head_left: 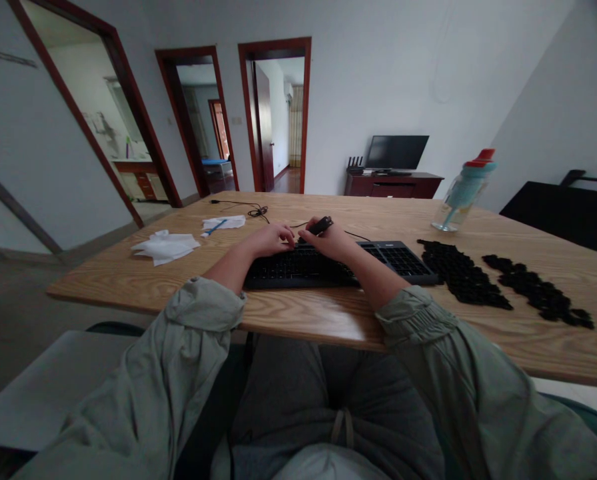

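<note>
Item: black keyboard point(298, 267), lying flat near the front edge of the wooden table point(288, 313), its cable running off toward the far side.

Left hand point(271, 240): resting at the keyboard's far edge, fingers curled downward onto the upper key rows; whether it grips anything cannot be told.

Right hand point(331, 243): also over the far edge, closed around a small black tool point(321, 225) that sticks up past the fingers (its exact kind is too small to tell).

Nearby: two patches of loose black keycaps point(461, 273) laid out on the table to the right of the keyboard; a teal bottle point(463, 190) with red cap standing beyond them; white tissues point(166, 247) well to the left.
</note>
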`<action>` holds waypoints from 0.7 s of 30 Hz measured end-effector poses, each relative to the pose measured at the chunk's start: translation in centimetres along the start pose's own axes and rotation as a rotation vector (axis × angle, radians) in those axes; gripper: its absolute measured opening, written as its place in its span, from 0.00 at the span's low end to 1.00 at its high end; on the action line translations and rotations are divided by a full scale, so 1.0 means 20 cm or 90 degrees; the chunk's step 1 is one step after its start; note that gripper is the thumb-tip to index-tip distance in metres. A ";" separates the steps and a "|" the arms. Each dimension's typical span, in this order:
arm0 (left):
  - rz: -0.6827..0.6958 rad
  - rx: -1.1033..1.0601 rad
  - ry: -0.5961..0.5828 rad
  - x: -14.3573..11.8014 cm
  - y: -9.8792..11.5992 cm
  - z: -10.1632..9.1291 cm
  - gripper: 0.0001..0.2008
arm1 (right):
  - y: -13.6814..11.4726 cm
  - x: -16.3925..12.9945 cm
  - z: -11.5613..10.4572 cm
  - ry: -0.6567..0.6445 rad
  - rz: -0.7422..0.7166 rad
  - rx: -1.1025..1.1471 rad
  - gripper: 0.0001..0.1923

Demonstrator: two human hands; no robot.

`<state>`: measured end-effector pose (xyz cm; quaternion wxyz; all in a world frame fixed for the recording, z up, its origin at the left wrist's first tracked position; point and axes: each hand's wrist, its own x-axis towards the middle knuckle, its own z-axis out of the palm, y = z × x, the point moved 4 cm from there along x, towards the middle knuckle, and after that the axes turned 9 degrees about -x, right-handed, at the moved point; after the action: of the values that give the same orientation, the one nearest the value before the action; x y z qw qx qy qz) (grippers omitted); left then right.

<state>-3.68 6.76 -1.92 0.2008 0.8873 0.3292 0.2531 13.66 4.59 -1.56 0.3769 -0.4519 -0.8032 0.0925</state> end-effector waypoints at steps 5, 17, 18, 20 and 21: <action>-0.089 0.059 0.056 0.00 0.03 -0.01 0.14 | 0.00 0.03 -0.04 -0.129 0.000 0.074 0.13; -0.027 -0.024 0.066 0.09 0.15 0.02 0.15 | 0.05 0.11 -0.03 -0.145 -0.019 0.163 0.10; -0.040 -0.036 0.075 0.09 0.14 0.01 0.15 | 0.07 0.11 -0.03 -0.141 -0.017 0.152 0.11; -0.068 -0.054 0.101 0.09 0.12 0.00 0.16 | 0.11 0.09 -0.02 -0.154 -0.008 0.116 0.14; -0.079 -0.061 0.113 0.09 0.10 -0.01 0.16 | 0.12 0.08 0.00 -0.172 -0.008 0.089 0.14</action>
<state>-1.63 6.58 -0.12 0.2282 0.8287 0.3873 0.3334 14.74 7.27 -1.76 0.2967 -0.4029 -0.8410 0.2056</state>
